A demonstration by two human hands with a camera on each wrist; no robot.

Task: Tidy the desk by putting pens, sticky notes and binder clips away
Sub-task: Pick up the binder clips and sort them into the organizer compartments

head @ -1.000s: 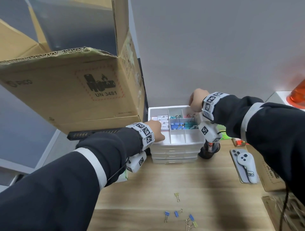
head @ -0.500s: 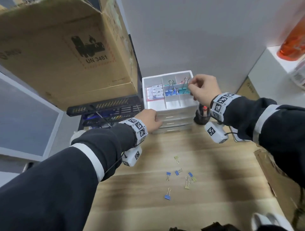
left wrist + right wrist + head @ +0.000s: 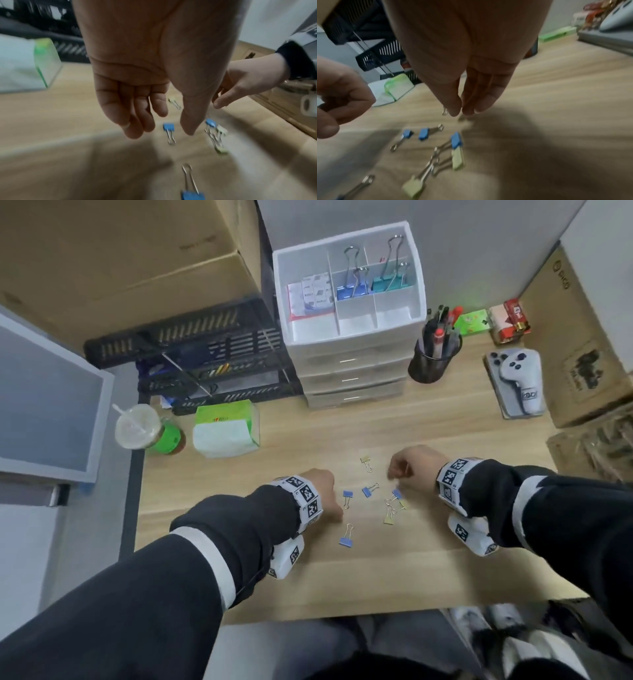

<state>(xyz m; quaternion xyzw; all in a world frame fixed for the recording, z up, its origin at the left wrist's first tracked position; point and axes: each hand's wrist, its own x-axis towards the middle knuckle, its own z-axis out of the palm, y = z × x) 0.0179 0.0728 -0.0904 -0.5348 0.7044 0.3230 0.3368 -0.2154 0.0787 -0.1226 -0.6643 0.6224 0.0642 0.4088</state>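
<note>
Several small blue and yellow binder clips lie loose on the wooden desk (image 3: 239, 542), among them a blue clip (image 3: 347, 496) and a yellow clip (image 3: 365, 462). My left hand (image 3: 329, 494) hovers just left of them with fingers loosely hanging and nothing held (image 3: 161, 129); a blue clip (image 3: 169, 128) lies under its fingertips. My right hand (image 3: 397, 474) hangs over the right side of the pile, its thumb and straight fingers close together (image 3: 462, 113) and empty, just above a yellow clip (image 3: 461, 119). The white drawer organizer (image 3: 416, 268) at the back holds sticky notes and larger clips.
A black mesh pen cup (image 3: 428, 368) with pens stands right of the organizer. A tissue pack (image 3: 224, 433) and a lidded drink cup (image 3: 137, 426) sit at the left. Black trays (image 3: 205, 361), cardboard boxes (image 3: 120, 251) and a white controller (image 3: 520, 378) ring the desk.
Both hands left the organizer and came down to the loose clips on the desk. The right hand let go of the teal clip in the top tray. The view tilted downward.
</note>
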